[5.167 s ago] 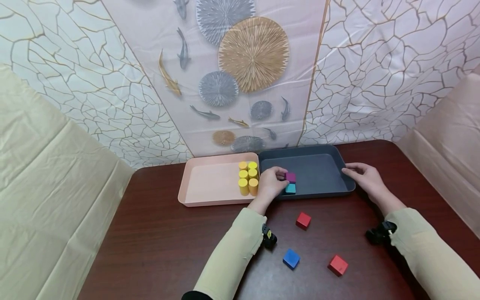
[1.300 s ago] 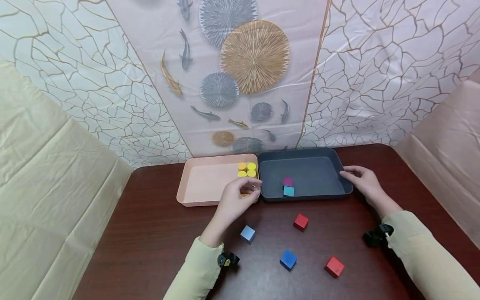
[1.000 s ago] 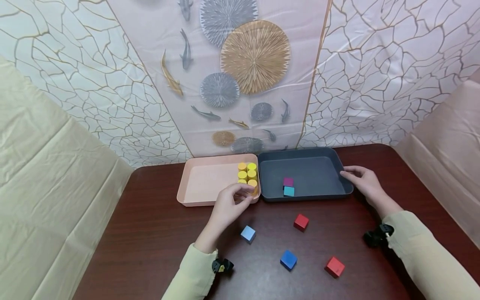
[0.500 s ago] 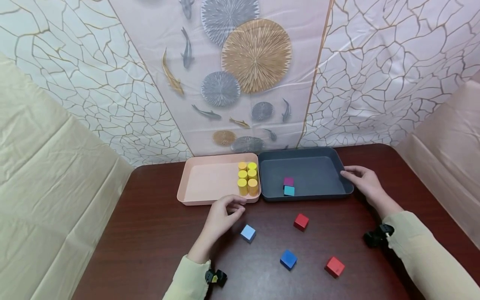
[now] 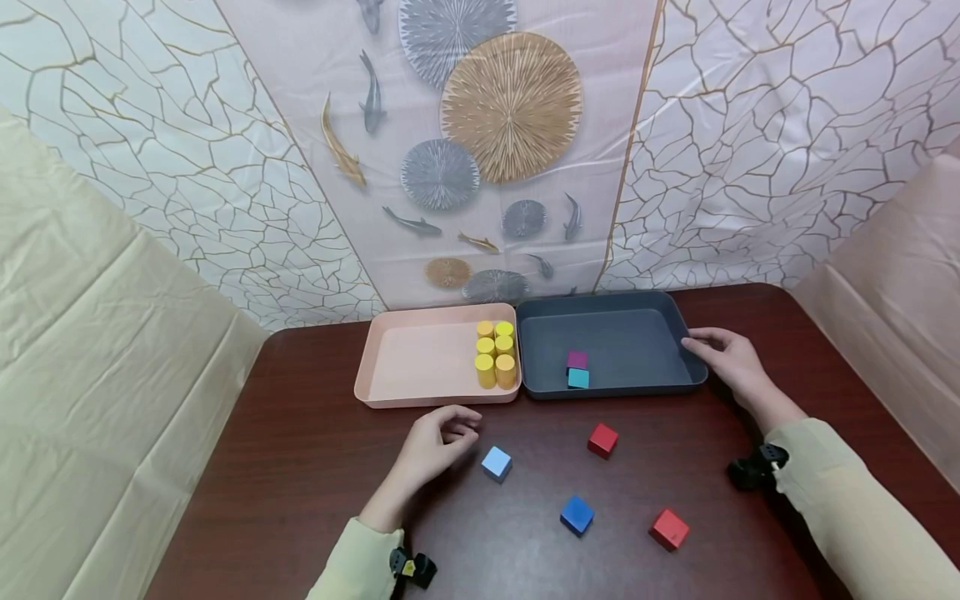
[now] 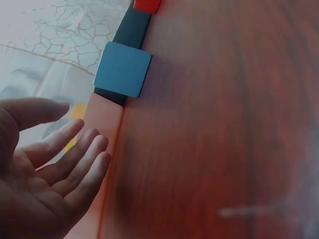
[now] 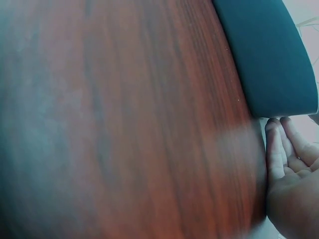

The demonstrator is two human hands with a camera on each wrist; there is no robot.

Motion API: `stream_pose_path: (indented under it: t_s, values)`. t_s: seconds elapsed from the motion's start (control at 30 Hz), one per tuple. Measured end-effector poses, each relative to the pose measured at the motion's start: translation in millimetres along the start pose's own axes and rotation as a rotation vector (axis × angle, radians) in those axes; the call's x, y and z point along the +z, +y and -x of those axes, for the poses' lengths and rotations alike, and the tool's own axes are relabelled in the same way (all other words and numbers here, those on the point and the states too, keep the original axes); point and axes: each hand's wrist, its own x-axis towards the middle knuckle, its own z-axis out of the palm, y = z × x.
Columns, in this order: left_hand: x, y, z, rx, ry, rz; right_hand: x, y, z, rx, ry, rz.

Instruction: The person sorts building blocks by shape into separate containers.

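Note:
My left hand (image 5: 431,446) hovers over the table just left of a light blue cube (image 5: 497,463), apart from it and holding nothing. Its fingers are loosely bent, with the thumb spread away, in the left wrist view, where a blue cube (image 6: 122,69) stands beyond the fingertips. My right hand (image 5: 731,364) holds the right end of the dark blue-grey tray (image 5: 637,342), thumb at the rim and fingers (image 7: 275,149) against the outer wall. Inside that tray, a purple block (image 5: 577,360) and a turquoise block (image 5: 578,378) sit together near its front left.
A pink tray (image 5: 412,362) adjoins the dark tray on the left, with several yellow cylinders (image 5: 486,372) standing in rows at its right end. On the table (image 5: 480,558) lie a blue cube (image 5: 577,516) and two red cubes, one farther back (image 5: 602,440) and one nearer (image 5: 669,530).
The light blue cube now shows on the table, where my left arm was earlier. My left hand left the blocks in the dark tray and moved left and nearer. The right hand stayed at the rim.

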Motion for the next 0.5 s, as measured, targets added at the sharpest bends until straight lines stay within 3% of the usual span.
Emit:
stream_pose_path:
  t_s: [0.2,0.5]
  values:
    - [-3.3,-6.5,0.7,0.024,-0.130,-0.010,0.4,-1.1,0.4,-0.005,-0.002,-0.002]
    - [-3.6,-7.3,0.0,0.088,-0.267,-0.045,0.5,-0.8,1.0,-0.002,-0.001,-0.005]
